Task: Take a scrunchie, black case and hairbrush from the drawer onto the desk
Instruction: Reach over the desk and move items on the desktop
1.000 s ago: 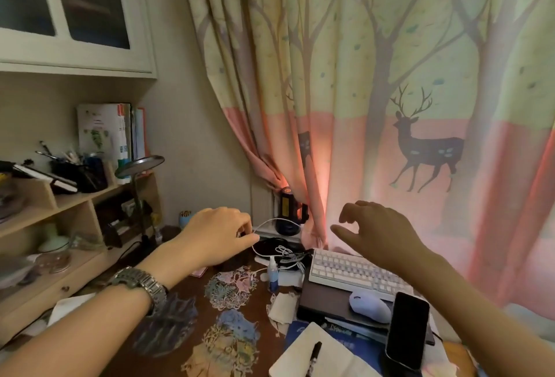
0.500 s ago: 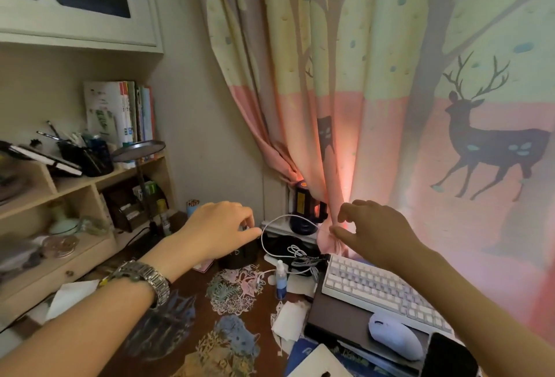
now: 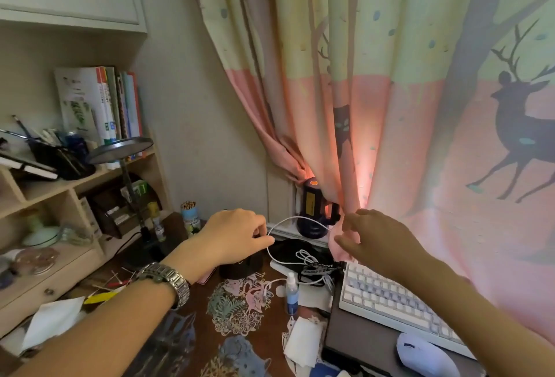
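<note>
My left hand (image 3: 232,237), with a metal watch on the wrist, hovers over the back of the dark desk (image 3: 198,325), fingers curled in and thumb against the fingertips. A white cable (image 3: 295,220) loops right at those fingertips; I cannot tell if they touch it. My right hand (image 3: 375,241) hangs beside the curtain hem with fingers apart, holding nothing. A small drawer (image 3: 45,291) with a round knob sits shut in the shelf unit at left. A dark rounded object (image 3: 240,267) lies under my left hand. No scrunchie or hairbrush is visible.
A white keyboard (image 3: 390,298) and mouse (image 3: 426,355) lie at right. Paper cut-outs (image 3: 237,304), a small spray bottle (image 3: 291,289) and tissues cover the middle. A desk lamp (image 3: 120,148), books and a pen holder fill the left shelves. A black lantern (image 3: 313,205) stands by the curtain.
The view has swung left and closer to the desk; the phone and notebook have left the frame. Both hands keep their hovering pose, the left now level with the cable loop.
</note>
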The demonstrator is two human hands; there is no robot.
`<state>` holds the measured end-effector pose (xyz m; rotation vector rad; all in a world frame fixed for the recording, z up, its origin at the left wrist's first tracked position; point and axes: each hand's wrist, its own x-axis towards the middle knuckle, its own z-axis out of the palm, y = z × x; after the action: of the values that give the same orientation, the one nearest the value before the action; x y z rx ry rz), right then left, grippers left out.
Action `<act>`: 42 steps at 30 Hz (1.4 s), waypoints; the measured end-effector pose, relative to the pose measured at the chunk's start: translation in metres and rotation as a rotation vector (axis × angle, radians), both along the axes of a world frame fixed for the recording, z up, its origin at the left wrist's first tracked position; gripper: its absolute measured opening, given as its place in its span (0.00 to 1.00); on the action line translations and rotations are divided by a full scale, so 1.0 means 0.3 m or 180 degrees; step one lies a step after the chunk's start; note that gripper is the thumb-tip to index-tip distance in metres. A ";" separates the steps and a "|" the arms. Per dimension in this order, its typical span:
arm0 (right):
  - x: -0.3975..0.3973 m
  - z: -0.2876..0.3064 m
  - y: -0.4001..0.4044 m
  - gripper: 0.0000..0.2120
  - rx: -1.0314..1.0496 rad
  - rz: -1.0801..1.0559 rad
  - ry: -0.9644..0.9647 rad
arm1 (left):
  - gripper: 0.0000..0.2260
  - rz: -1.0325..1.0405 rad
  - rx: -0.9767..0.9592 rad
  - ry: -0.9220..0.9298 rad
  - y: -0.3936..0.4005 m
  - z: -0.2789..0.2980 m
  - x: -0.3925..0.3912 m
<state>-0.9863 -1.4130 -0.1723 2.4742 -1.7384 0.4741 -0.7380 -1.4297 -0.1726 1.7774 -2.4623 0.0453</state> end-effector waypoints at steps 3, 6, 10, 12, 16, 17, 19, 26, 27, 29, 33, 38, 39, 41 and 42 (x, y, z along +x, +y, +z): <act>0.072 -0.040 -0.104 0.15 -0.0041 -0.0039 -0.0010 | 0.15 -0.0065 0.0092 -0.0002 -0.119 -0.051 0.054; 0.171 -0.100 -0.228 0.15 -0.0042 -0.0135 0.0069 | 0.15 -0.0192 0.0173 0.0021 -0.261 -0.109 0.137; 0.333 -0.182 -0.384 0.16 0.0069 -0.0319 0.0134 | 0.16 -0.0379 0.0282 -0.0022 -0.454 -0.189 0.280; 0.413 -0.221 -0.440 0.16 0.0123 -0.0412 0.0113 | 0.16 -0.0484 0.0347 -0.0078 -0.522 -0.221 0.351; 0.527 -0.293 -0.480 0.16 0.0183 -0.0559 0.0102 | 0.15 -0.0694 0.0416 -0.0066 -0.585 -0.278 0.456; 0.549 -0.309 -0.478 0.16 0.0226 -0.0580 0.0126 | 0.15 -0.0741 0.0435 -0.0045 -0.596 -0.288 0.477; 0.587 -0.335 -0.471 0.18 0.0335 -0.0640 0.0199 | 0.15 -0.0829 0.0473 -0.0051 -0.616 -0.300 0.511; 0.675 -0.342 -0.470 0.16 0.0339 -0.0495 0.0102 | 0.16 -0.0829 0.0564 0.0054 -0.581 -0.330 0.605; 0.687 -0.346 -0.471 0.16 0.0322 -0.0456 0.0076 | 0.16 -0.0812 0.0548 0.0060 -0.575 -0.338 0.617; 0.709 -0.380 -0.479 0.16 0.0260 -0.0390 0.0007 | 0.16 -0.0759 0.0457 0.0087 -0.570 -0.368 0.640; 0.751 -0.531 -0.495 0.15 0.0119 -0.0255 -0.0141 | 0.15 -0.0674 0.0209 0.0024 -0.559 -0.493 0.674; 0.792 -0.725 -0.434 0.13 -0.0087 -0.0220 -0.0003 | 0.14 -0.0551 0.0022 -0.0156 -0.457 -0.656 0.740; 0.804 -0.757 -0.407 0.14 -0.0096 -0.0228 0.0040 | 0.14 -0.0528 0.0007 -0.0155 -0.424 -0.684 0.759; 0.834 -0.815 -0.337 0.15 -0.0036 -0.0276 0.0074 | 0.14 -0.0449 0.0002 -0.0132 -0.343 -0.739 0.809; 0.852 -0.840 -0.296 0.15 0.0001 -0.0296 0.0110 | 0.14 -0.0420 0.0010 -0.0142 -0.300 -0.763 0.836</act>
<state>-0.7307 -1.5018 -0.4242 2.3742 -1.8304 0.4206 -0.4872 -1.5199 -0.4017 1.6281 -2.6057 0.0712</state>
